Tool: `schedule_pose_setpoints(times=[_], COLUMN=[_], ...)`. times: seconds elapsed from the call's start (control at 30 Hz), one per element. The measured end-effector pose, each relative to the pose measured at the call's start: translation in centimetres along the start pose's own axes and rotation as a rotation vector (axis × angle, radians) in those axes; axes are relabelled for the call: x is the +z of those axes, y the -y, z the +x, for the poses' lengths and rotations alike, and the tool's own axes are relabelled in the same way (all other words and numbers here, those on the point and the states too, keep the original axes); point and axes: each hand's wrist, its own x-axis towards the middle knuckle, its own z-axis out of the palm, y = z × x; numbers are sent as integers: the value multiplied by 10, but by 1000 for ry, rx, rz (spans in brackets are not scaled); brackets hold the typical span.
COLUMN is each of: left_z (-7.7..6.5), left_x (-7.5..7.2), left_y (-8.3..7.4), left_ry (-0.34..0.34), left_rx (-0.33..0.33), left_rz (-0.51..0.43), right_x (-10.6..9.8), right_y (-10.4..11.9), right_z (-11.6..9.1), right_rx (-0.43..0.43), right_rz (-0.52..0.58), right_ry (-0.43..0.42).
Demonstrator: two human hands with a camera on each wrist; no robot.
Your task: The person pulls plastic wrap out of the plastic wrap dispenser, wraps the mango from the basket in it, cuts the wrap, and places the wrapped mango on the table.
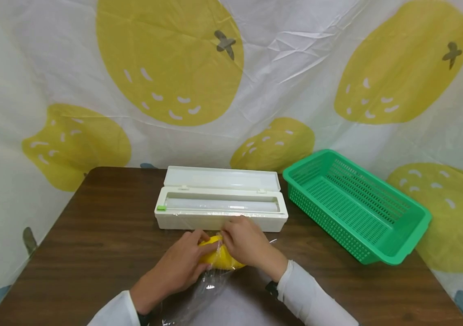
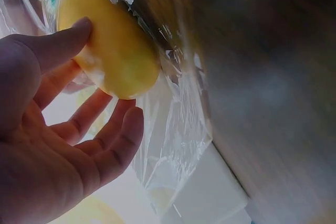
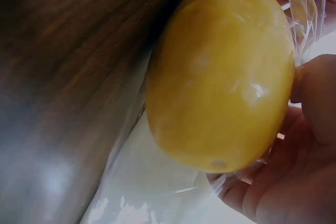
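A smooth yellow oval fruit [image 1: 222, 258] lies close over the table, with clear plastic wrap [image 2: 173, 114] around it. My left hand [image 1: 182, 260] holds its left side, the thumb on the fruit and the other fingers curved about its end. Over the top and right side, my right hand [image 1: 249, 242] has its fingers curled and pinches the film; its fingertips are partly hidden. Loose film hangs toward me below the fruit. Just behind both hands stands a white wrap dispenser [image 1: 219, 222], lid raised, a roll of film [image 1: 219, 204] inside.
A green slotted basket [image 1: 321, 226] stands at the right rear of the dark wooden table [image 1: 105, 244]. At the dispenser's left end sits a small green slider [image 1: 161, 208]. A lemon-print cloth [image 1: 272, 90] hangs behind the table.
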Motion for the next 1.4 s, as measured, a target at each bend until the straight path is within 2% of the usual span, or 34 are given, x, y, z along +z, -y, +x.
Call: schedule_pose_setpoints(times=[0.33,0.43,0.57,0.63,0.7,0.8,0.87,0.93,1.0,1.13,1.23,1.4], left_z=[-1,-4,-14,-21,-30,-44,-52,-57,-61,-65,-69,-75], left_x=[-2,-10,-31,-42,-52,-61,-63,-61,-57,-52,-50,-46], left_y=[3,6,10,11,12,9,6,2,-2,-10,-13,-14], left_ry=[2,-6,21,60,127,305,436,528,560,577,599,577], left_rx=[-25,-48,-115,-155,-181,-211,-237,-261,-263,-257,-278,-248], left_rz=[-59,-70,-85,-118,-174,-307,-400,-453,-460,-409,-400,-390], right_x=[3,5,6,5,5,6,6,6,6,6,6,7], right_y=[-2,-2,-1,0,0,0,0,-1,-1,-1,0,0], right_z=[-9,-9,-10,-10,-10,-10,-10,-10,-10,-11,-11,-10], right_rx=[-62,-65,-62,-58,-57,-62,-67,-66,-64,-59,-58,-56], right_rz=[2,-10,-15,-11,-10,-13,-21,-31,-43,-45,-40,-56], right_ry=[-24,-44,-54,-54,-54,-56,-59,-60,-61,-54,-47,-47])
